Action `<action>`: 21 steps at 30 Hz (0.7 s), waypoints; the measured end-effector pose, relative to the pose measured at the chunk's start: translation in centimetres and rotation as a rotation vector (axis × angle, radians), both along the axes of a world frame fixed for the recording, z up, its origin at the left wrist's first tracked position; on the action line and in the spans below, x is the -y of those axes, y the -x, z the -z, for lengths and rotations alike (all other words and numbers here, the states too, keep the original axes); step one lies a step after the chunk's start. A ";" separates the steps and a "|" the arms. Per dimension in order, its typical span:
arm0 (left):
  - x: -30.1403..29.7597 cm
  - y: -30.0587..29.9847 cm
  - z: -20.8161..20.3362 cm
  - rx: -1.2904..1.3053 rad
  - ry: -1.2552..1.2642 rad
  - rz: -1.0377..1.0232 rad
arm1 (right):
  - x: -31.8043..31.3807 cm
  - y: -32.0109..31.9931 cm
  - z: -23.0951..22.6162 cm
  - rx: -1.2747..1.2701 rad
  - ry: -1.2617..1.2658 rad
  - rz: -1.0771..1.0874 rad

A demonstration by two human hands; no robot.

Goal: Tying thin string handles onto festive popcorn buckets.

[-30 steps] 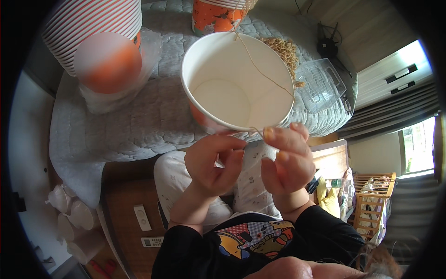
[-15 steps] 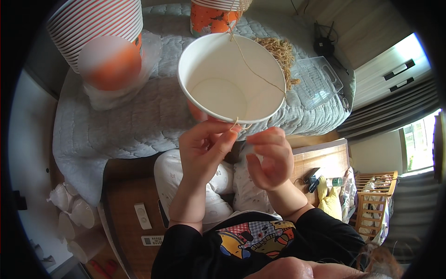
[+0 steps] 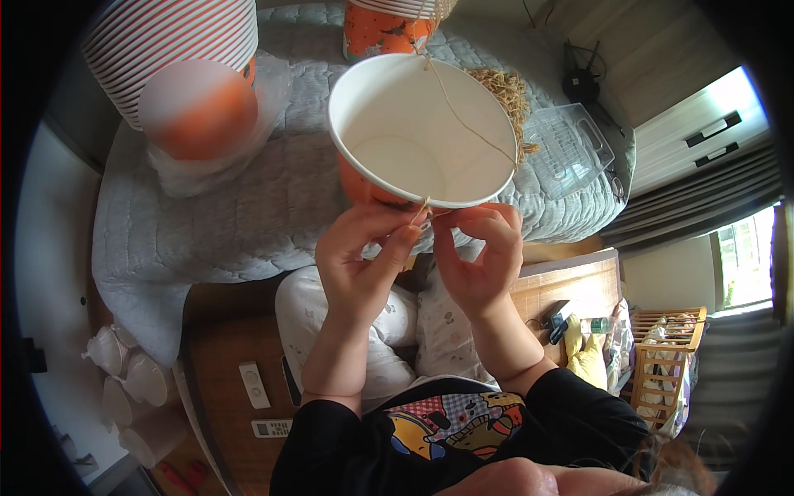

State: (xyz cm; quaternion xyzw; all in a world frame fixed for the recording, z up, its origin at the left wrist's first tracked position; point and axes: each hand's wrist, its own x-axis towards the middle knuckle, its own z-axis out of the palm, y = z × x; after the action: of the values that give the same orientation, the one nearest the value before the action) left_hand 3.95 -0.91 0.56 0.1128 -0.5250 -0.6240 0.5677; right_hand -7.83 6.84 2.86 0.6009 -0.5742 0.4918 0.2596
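An orange paper bucket (image 3: 405, 161) with a white inside and a white rolled rim tilts toward me at the bed's near edge. A thin twine cord (image 3: 456, 112) hangs from its far rim across the mouth to the right side. At the near rim, my left hand (image 3: 361, 258) pinches the twine where a small loop stands up at the edge. Close beside it, my right hand (image 3: 482, 258) has thumb and forefinger pressed together on the cord just under the rim. The bucket's lower outside is mostly hidden behind my hands.
Tall nested buckets (image 3: 178, 41) in clear plastic stand at the left of the quilted bed (image 3: 248, 223). Another orange bucket stack (image 3: 385, 33) is at the back. A twine bundle (image 3: 503, 89) and a clear plastic case (image 3: 569, 145) lie to the right.
My right hand has moved in from just right of the rim, its fingers closing on the cord. The bucket has shifted slightly right and up; my left hand keeps its pinch.
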 end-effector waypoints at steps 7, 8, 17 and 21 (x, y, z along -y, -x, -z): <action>0.0 0.1 0.5 0.051 -0.017 0.021 | -0.8 0.1 -0.1 0.204 -0.098 -0.189; 0.0 0.2 0.7 0.048 0.013 0.012 | -0.9 -0.1 -0.3 0.259 -0.089 -0.240; -0.6 0.2 0.2 0.036 -0.051 0.013 | -2.1 -0.2 -1.8 0.379 -0.103 -0.368; -1.0 0.2 0.3 -0.030 -0.095 0.095 | -2.1 -0.5 -2.0 0.361 -0.148 -0.403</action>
State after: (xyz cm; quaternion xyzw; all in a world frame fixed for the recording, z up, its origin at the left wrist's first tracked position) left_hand 3.71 0.09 0.30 0.1052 -0.4911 -0.6760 0.5393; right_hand -7.30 8.98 4.85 0.6230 -0.5146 0.5891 0.0054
